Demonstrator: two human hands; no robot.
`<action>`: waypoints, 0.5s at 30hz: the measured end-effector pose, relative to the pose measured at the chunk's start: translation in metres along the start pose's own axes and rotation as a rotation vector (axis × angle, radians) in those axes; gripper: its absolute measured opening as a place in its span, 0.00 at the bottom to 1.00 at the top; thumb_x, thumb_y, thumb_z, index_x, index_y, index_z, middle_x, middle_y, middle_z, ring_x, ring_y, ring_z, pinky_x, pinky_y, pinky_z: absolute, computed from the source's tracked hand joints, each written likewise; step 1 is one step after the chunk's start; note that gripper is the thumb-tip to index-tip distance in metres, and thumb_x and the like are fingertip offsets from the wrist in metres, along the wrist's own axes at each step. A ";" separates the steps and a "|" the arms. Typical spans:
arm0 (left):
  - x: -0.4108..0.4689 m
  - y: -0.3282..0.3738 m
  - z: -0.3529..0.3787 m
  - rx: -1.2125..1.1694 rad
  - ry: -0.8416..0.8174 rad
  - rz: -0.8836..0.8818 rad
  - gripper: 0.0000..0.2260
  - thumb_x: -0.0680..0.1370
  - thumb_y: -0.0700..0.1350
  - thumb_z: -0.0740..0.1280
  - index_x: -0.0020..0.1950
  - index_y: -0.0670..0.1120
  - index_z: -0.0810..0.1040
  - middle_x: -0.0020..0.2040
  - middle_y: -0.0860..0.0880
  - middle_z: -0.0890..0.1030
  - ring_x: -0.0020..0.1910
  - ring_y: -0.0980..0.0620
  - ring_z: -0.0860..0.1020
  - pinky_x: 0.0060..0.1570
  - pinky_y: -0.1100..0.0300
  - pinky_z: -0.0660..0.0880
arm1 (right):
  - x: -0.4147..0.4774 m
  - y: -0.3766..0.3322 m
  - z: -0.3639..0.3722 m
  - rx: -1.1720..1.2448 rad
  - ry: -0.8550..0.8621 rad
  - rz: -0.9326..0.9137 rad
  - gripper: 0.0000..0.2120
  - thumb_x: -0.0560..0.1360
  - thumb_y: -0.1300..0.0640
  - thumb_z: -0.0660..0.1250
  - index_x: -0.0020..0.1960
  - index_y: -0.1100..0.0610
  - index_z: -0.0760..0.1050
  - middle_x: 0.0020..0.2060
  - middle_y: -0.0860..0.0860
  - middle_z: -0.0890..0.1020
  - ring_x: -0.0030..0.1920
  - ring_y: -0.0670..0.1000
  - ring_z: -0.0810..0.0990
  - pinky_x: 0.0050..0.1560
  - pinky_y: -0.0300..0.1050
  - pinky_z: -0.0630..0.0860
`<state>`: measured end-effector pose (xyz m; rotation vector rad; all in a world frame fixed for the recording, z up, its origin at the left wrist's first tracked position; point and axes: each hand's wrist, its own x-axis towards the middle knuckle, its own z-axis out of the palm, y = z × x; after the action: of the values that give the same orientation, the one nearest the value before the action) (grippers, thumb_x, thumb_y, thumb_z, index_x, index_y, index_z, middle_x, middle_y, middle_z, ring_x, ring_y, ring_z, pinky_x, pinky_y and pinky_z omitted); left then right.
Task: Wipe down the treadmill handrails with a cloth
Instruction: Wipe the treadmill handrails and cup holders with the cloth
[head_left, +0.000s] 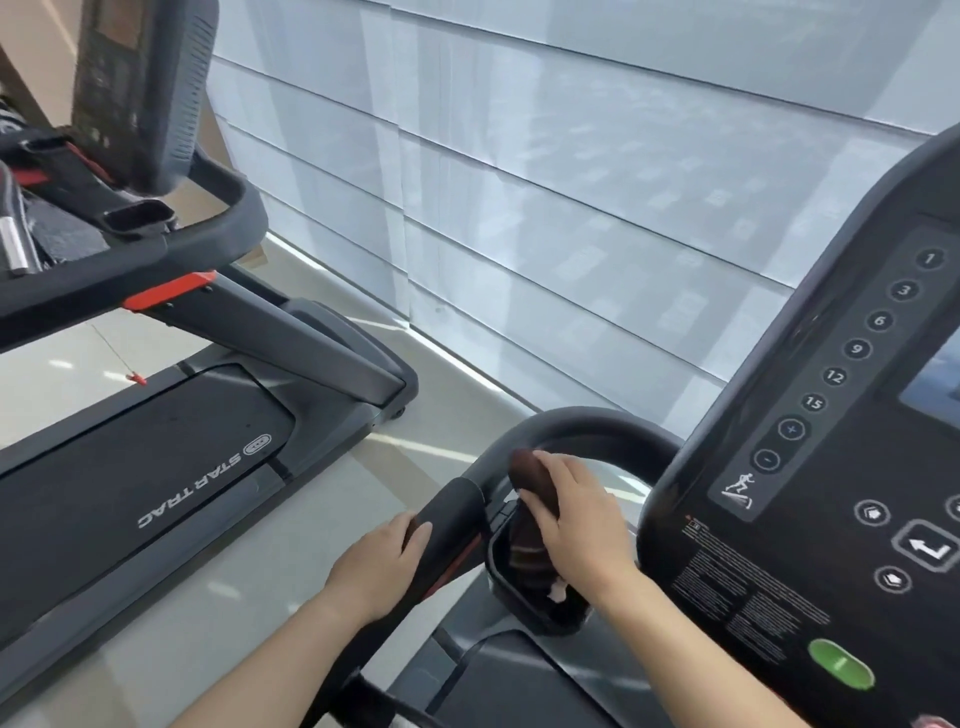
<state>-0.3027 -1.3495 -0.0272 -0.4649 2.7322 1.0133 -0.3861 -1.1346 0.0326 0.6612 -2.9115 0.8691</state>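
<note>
A black treadmill handrail (587, 423) curves from the console round to the left side bar (452, 512). My left hand (376, 564) grips that side bar from the left, fingers curled over it. My right hand (576, 512) holds a dark brown cloth (527, 480) against the inner bend of the handrail. The cloth's lower end hangs down into a black cup holder (501, 571) beneath the rail.
The console panel (810, 467) with numbered buttons and a green button (841, 664) fills the right. A second treadmill (156, 452) marked STAR TRAC stands to the left across a strip of floor. Pale window blinds (571, 182) run behind both machines.
</note>
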 end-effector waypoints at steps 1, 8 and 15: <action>-0.011 -0.008 -0.002 0.003 -0.009 -0.005 0.21 0.79 0.60 0.49 0.63 0.51 0.70 0.57 0.52 0.79 0.54 0.51 0.76 0.50 0.56 0.71 | 0.003 -0.010 0.003 0.024 -0.009 -0.045 0.20 0.77 0.46 0.62 0.67 0.49 0.68 0.62 0.47 0.75 0.58 0.52 0.75 0.57 0.52 0.73; -0.103 -0.065 -0.013 0.117 0.157 -0.139 0.18 0.75 0.66 0.44 0.45 0.61 0.69 0.40 0.59 0.77 0.39 0.61 0.75 0.36 0.62 0.68 | 0.027 -0.059 0.069 -0.198 -0.158 -0.321 0.18 0.77 0.42 0.58 0.64 0.46 0.70 0.62 0.47 0.75 0.61 0.53 0.73 0.61 0.55 0.64; -0.099 -0.063 -0.006 0.114 0.223 -0.115 0.18 0.78 0.60 0.47 0.53 0.56 0.73 0.47 0.60 0.78 0.43 0.58 0.76 0.40 0.61 0.71 | 0.012 -0.073 0.075 -0.198 -0.145 -0.301 0.15 0.76 0.42 0.59 0.60 0.46 0.71 0.58 0.46 0.77 0.57 0.52 0.74 0.56 0.54 0.67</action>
<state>-0.1886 -1.3770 -0.0327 -0.7468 2.8964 0.8171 -0.3613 -1.2341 0.0083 1.1452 -2.8565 0.5122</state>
